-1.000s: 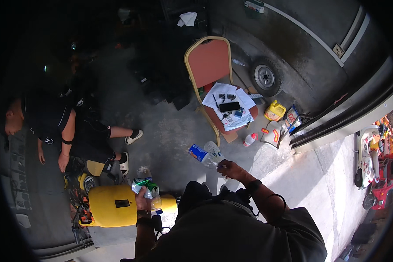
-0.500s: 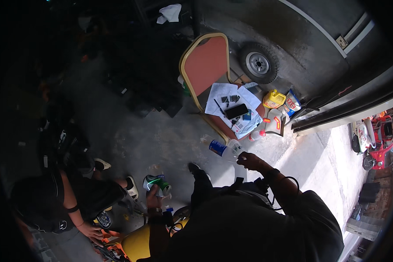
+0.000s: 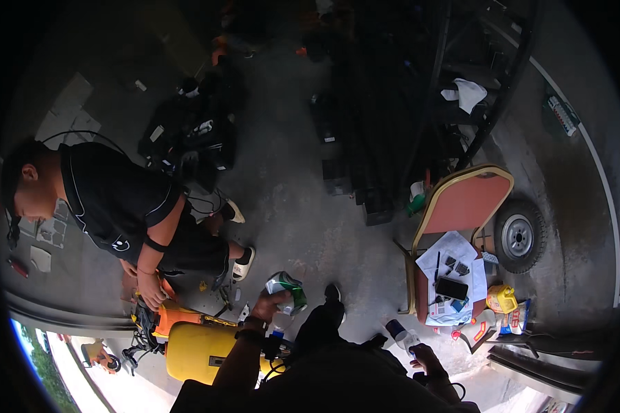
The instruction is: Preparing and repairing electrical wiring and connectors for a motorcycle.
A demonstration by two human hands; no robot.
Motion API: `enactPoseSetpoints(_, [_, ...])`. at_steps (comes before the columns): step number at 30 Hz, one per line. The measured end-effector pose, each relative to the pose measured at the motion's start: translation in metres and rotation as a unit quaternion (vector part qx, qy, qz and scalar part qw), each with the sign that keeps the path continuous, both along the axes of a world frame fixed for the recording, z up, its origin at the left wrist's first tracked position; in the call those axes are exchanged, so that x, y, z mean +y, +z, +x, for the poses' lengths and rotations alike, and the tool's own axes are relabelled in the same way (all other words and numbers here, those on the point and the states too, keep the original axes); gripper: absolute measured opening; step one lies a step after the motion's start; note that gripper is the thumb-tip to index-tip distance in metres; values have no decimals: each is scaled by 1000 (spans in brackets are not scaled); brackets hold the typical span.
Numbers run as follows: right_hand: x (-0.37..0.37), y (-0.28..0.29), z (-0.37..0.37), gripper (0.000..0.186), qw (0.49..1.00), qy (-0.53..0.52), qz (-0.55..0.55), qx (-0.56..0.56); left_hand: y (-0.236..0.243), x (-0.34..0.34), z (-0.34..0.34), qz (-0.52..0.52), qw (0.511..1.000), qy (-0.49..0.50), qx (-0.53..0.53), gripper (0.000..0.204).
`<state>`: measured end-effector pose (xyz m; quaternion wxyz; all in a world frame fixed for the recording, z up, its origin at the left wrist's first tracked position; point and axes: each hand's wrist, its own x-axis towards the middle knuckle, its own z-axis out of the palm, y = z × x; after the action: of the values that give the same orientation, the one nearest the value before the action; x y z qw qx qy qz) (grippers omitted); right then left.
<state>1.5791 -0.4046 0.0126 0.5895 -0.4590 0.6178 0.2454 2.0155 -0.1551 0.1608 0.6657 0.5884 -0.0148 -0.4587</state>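
A green-and-silver container (image 3: 293, 290), can-like and shiny, is gripped in my left hand (image 3: 269, 305), with the fingers wrapped round it. Just below that hand shows a pale, translucent shape (image 3: 282, 321), which I cannot make out. My right hand (image 3: 426, 359) is closed round one end of a clear plastic bottle (image 3: 408, 339) with a dark blue label. The bottle is tilted, its labelled end pointing away from me toward the chair. Under my left forearm sits a yellow, rounded machine body (image 3: 193, 350).
A red padded chair (image 3: 467, 199) carries papers, a black phone (image 3: 452, 288) and small items. Beyond it are a wheel (image 3: 518, 235), a yellow jug (image 3: 501, 299) and a bag (image 3: 515, 319). At left, a co-worker (image 3: 120, 199) bends over orange equipment (image 3: 174, 318).
My view has swung left, so the chair now lies further right and more of the co-worker shows. Both hands still hold the same things.
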Motion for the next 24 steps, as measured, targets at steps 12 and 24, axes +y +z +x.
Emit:
enactPoseSetpoints(12, [-155,44,379,38,981,110,-113,-112,-1,-125,289,-26,998,-57,-9,48])
enactPoseSetpoints(24, [-251,30,626,42,989,15,-46,-137,-13,-191,592,68,995,65,-43,49])
